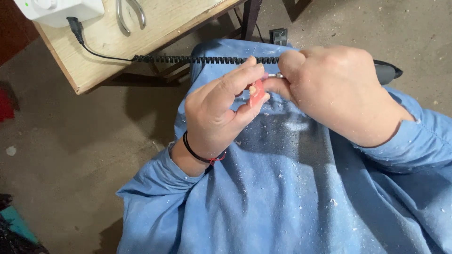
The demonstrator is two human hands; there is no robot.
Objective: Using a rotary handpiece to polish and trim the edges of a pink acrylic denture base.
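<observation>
Though small and surely light, looks rigid and brittle: pink dental piece point(256, 96) with a pale tooth-like bit near its top, pinched over the lap, well apart from the wooden surface point(94, 51) at upper left. Left hand point(219, 110), fingers clamped on the piece, thumb on one face, fingertips on the other. Best held just so, by the flat faces, clear of the thin edges, which would likely chip under a hard squeeze; dusty, so possibly a little slippery. Right hand point(336, 89), fingers closed round a rotary handpiece point(387, 71), its metal tip point(277, 75) touching or just beside the piece's upper edge; cannot tell which. Coiled black cord point(207, 59) running from the handpiece to a white control box point(59, 10) at the surface's far left corner. Metal pliers point(130, 15) lying near the far edge. White flecks scattered over the blue gown point(282, 188).
</observation>
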